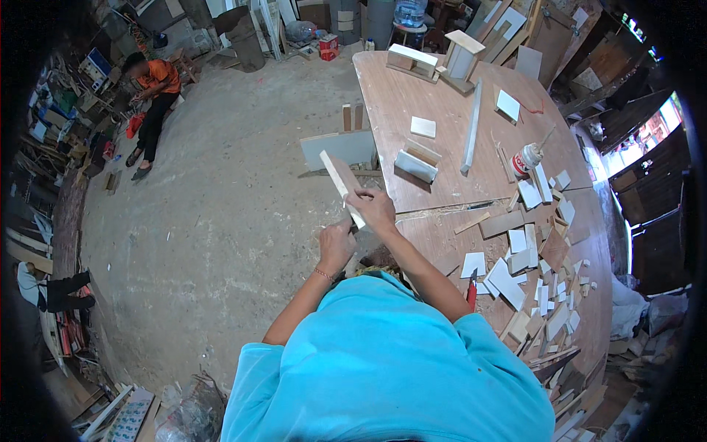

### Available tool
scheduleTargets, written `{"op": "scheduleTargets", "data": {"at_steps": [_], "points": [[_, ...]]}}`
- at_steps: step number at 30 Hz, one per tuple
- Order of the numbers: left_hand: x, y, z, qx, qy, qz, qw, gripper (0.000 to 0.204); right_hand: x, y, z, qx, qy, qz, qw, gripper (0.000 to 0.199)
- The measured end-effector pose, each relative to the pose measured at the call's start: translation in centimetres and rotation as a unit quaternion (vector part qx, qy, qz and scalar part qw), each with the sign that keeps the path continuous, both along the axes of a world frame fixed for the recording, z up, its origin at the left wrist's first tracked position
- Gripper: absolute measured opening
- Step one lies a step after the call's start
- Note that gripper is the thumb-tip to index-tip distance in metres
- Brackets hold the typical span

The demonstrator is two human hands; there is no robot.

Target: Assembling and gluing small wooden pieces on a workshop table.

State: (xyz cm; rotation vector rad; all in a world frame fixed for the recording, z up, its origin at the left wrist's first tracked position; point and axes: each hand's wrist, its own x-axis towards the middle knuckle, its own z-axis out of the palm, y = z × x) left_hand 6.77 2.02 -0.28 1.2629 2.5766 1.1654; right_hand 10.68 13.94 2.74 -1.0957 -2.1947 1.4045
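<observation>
1. Right hand (373, 206) grips the near end of a flat wooden strip (340, 180), fingers closed over it.
2. Left hand (336, 243) is clenched just below, at the strip's lower end; whether it touches the wood cannot be told.
3. Strip is held in the air beside the workbench (442, 132) edge, slanting up and to the left.
4. Glue bottle (526, 158) and offcuts (530, 258) lie on the bench.

We stand in a woodworking workshop: offcuts (545, 295) litter the tabletop (442, 110), planks (508, 22) lean against walls.
</observation>
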Motion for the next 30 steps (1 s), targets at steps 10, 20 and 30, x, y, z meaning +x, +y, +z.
{"op": "scheduleTargets", "data": {"at_steps": [10, 20, 30], "points": [[0.0, 0.0, 1.2, 0.072, 0.009, 0.029, 0.997, 0.008, 1.0, -0.6, -2.3, -0.032, 0.037, 0.003, 0.999, 0.047], [-1.5, -0.2, -0.4, -0.003, 0.015, 0.043, 0.999, 0.015, 1.8, -1.4, -2.0, -0.048, 0.048, 0.010, 0.998, 0.046], [-1.6, -0.2, -0.2, -0.023, 0.009, 0.070, 0.997, 0.016, 2.3, -2.1, -1.8, 0.027, 0.077, 0.016, 0.997, 0.044]]}}
